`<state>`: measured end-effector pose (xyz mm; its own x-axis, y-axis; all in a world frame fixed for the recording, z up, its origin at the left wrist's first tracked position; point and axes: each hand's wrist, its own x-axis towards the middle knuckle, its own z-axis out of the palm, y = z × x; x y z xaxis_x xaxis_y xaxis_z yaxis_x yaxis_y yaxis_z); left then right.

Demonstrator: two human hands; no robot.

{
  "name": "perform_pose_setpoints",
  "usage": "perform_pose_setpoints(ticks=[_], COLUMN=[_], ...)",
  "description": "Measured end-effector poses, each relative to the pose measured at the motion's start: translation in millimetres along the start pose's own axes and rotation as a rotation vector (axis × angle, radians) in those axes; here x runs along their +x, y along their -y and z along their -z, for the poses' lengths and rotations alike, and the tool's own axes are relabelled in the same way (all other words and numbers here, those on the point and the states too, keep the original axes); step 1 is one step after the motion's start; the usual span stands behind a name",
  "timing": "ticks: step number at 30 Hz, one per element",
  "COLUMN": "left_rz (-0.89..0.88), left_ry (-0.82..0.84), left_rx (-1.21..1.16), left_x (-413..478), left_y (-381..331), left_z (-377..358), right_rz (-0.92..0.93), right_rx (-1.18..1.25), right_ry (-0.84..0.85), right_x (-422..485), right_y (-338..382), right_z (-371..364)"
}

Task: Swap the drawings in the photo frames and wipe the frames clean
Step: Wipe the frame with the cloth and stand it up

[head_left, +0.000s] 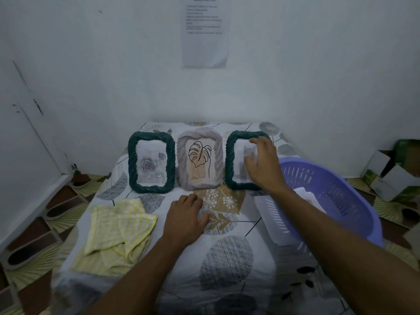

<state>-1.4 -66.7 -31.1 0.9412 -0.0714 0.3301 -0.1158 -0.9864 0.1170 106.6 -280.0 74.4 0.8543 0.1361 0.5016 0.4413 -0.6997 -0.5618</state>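
Observation:
Three photo frames stand upright in a row at the back of the table. The left green frame (151,161) holds a grey rose drawing. The middle pale frame (200,159) holds a line-drawn leaf. My right hand (263,165) reaches over the front of the right green frame (234,160), fingers spread on its right side and hiding much of its picture. My left hand (187,217) rests flat on the tablecloth in front of the middle frame, holding nothing. A yellow striped cloth (116,230) lies crumpled at the left front.
A purple plastic basket (341,201) with white papers inside sits at the table's right edge, under my right forearm. The patterned tablecloth (227,258) covers the table. Walls close in behind and left; cardboard boxes (391,169) stand on the floor at right.

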Motion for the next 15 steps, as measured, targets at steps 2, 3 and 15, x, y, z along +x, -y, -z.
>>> perform_pose_setpoints(ticks=[2,3,15], left_rz=[-0.019,-0.031,0.0], left_ry=[0.056,0.09,0.198], left_rx=[0.008,0.001,-0.073], left_x=[-1,-2,-50], left_y=[-1,-1,14], left_z=[8,12,14], right_rz=[0.032,0.054,0.12], right_rx=[0.015,0.013,-0.225], right_ry=[0.063,0.096,0.402], right_x=[-18,-26,-140], right_y=[16,21,7], right_z=[-2,-5,-44])
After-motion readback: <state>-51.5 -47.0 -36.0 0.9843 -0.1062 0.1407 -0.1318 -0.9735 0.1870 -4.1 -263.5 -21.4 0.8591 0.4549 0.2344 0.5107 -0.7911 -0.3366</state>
